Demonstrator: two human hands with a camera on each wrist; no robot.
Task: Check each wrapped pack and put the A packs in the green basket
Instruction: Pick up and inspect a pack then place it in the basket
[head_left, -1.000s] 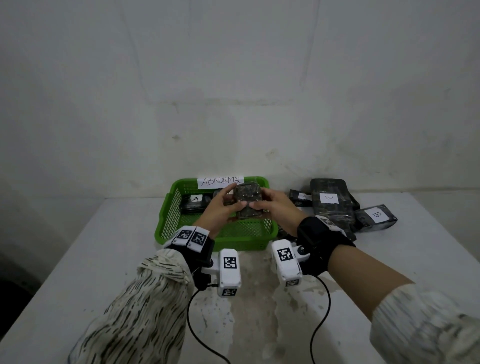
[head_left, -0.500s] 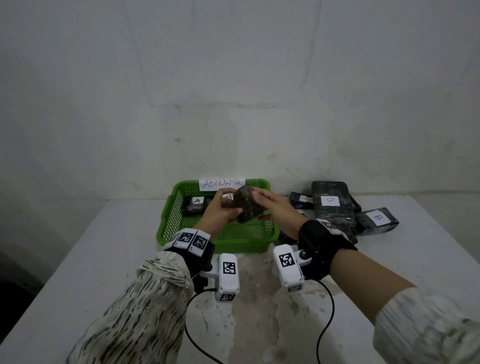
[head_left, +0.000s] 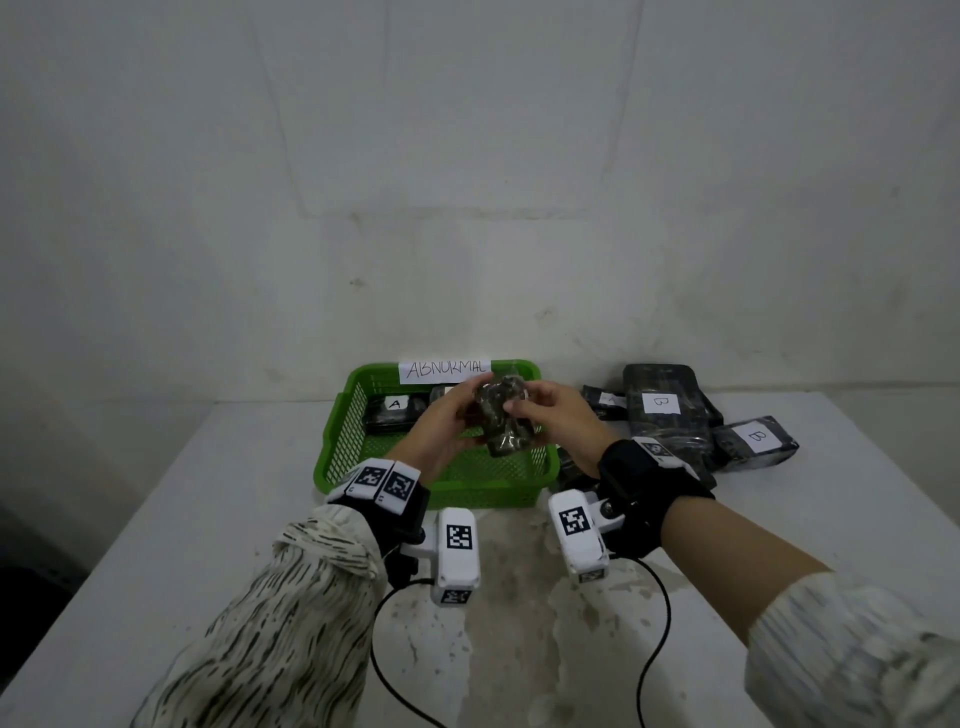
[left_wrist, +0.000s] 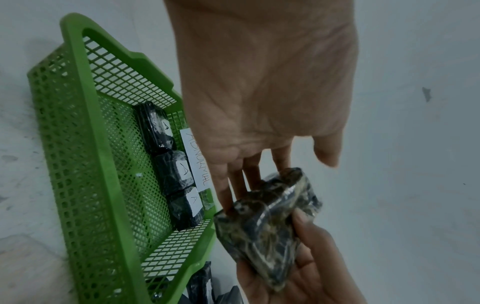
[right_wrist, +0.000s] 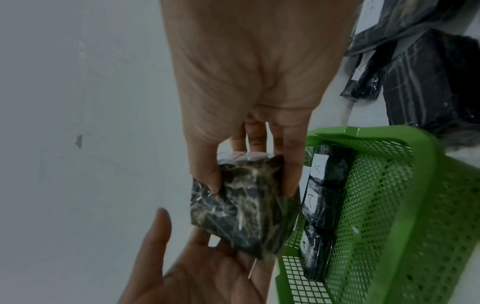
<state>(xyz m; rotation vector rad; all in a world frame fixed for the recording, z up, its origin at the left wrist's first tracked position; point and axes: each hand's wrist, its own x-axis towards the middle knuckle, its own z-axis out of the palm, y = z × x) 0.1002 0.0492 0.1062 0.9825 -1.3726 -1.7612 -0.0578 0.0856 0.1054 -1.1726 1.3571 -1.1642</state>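
Right hand (head_left: 553, 421): pinches the pack (head_left: 505, 418) at its top end.
Left hand (head_left: 441, 428): cradles it underneath, fingers loosely straight.
Basket (head_left: 332, 457): directly below both hands.

At the centre of the head view, the dark, mottled wrapped pack (head_left: 501, 418) sits tilted above the green basket (head_left: 363, 415), with no label showing on it. The mesh basket lies just below centre, and three black A packs (left_wrist: 176, 174) lie in a row along its far wall.
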